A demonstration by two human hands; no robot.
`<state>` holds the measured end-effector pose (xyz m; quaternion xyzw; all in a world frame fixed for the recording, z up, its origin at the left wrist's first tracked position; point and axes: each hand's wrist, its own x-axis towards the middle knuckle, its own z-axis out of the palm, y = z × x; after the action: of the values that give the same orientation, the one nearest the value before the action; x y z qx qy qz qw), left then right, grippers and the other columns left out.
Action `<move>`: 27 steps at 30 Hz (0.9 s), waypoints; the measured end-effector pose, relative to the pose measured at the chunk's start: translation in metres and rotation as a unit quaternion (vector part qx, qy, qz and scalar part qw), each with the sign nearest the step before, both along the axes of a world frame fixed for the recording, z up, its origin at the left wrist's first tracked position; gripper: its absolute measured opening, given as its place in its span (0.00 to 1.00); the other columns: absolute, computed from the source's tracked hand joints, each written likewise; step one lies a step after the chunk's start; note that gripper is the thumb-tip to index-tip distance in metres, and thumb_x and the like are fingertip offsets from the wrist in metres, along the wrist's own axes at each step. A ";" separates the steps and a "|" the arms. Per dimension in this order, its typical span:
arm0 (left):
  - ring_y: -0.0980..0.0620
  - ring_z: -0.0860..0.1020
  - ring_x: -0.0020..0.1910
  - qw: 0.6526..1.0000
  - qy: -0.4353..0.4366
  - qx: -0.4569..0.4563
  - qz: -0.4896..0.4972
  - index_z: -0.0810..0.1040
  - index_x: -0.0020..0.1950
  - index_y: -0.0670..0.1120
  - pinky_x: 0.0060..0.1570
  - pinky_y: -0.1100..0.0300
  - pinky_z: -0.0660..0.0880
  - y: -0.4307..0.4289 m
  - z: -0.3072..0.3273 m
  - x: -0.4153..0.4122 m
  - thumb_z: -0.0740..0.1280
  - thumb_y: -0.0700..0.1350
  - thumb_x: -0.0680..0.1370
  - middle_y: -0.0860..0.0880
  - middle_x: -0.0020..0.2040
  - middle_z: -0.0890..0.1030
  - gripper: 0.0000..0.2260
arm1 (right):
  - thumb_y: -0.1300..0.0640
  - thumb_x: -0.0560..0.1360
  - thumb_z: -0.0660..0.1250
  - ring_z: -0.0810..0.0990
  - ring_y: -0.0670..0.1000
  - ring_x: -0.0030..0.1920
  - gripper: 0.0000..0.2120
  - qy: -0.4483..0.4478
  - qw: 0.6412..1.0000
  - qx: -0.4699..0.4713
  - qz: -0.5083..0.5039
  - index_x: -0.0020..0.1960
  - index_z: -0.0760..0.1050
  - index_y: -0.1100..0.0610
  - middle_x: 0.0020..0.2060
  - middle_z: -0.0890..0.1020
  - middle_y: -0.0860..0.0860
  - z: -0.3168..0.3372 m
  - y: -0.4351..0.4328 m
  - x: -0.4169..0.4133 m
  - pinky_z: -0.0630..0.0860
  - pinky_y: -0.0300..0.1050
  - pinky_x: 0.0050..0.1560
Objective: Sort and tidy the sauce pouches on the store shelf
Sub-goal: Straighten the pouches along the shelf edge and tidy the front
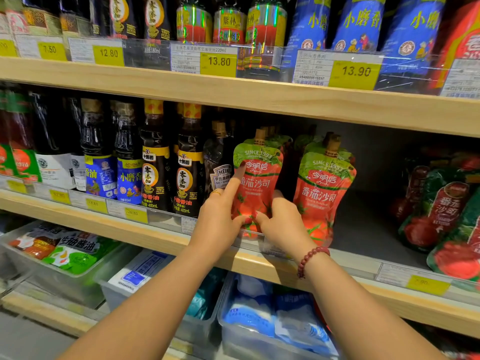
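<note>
Our forearms reached toward twelve o'clock. Our left hand [217, 219] and right hand [281, 224] together gripped the upright ketchup pouch [255, 183] low down.

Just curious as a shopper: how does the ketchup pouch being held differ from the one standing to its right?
The held ketchup pouch is gripped low by both hands, left hand and right hand; the right ketchup pouch stands untouched. The held one sits beside the Heinz bottle; the other borders bare shelf. Both share the red-and-green tomato design and brown caps.

Head view: worn camera, facing forward and down, close behind both hands [249, 224] at shelf [155, 237].
</note>
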<state>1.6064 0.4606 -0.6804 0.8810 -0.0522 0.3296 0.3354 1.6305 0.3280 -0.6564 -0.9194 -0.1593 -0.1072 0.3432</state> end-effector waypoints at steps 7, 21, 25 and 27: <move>0.50 0.76 0.55 1.000 -0.007 0.000 0.007 0.59 0.72 0.57 0.53 0.58 0.75 0.004 -0.009 -0.011 0.70 0.45 0.73 0.47 0.56 0.77 0.31 | 0.53 0.72 0.69 0.76 0.46 0.41 0.10 -0.039 0.999 0.029 0.019 0.52 0.73 0.55 0.41 0.76 0.45 -0.001 -0.018 -0.007 0.72 0.36 0.36; 0.49 0.76 0.52 0.992 -0.071 0.049 -0.089 0.78 0.56 0.47 0.52 0.52 0.71 -0.063 -0.022 -0.037 0.69 0.46 0.74 0.49 0.51 0.80 0.11 | 0.65 0.72 0.70 0.82 0.42 0.42 0.08 -0.130 0.971 0.196 0.044 0.46 0.80 0.52 0.42 0.84 0.43 -0.043 -0.162 -0.091 0.75 0.32 0.44; 0.46 0.77 0.49 0.989 -0.084 0.073 -0.094 0.79 0.52 0.45 0.51 0.49 0.71 -0.088 -0.026 -0.031 0.69 0.45 0.73 0.48 0.47 0.80 0.10 | 0.68 0.69 0.70 0.82 0.42 0.41 0.13 -0.103 0.980 0.168 -0.012 0.43 0.80 0.49 0.43 0.84 0.41 -0.081 -0.202 -0.114 0.77 0.32 0.44; 0.46 0.77 0.48 0.989 -0.081 0.081 -0.091 0.79 0.51 0.45 0.49 0.50 0.72 -0.094 -0.026 -0.027 0.70 0.46 0.73 0.48 0.45 0.80 0.09 | 0.68 0.69 0.71 0.82 0.42 0.41 0.14 -0.077 0.986 0.142 -0.038 0.44 0.80 0.49 0.40 0.84 0.43 -0.097 -0.218 -0.119 0.78 0.38 0.45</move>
<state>1.5791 0.3666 -0.7065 0.8671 -0.1860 0.3630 0.2861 1.5115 0.1098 -0.7537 -0.8555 -0.1330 -0.2126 0.4530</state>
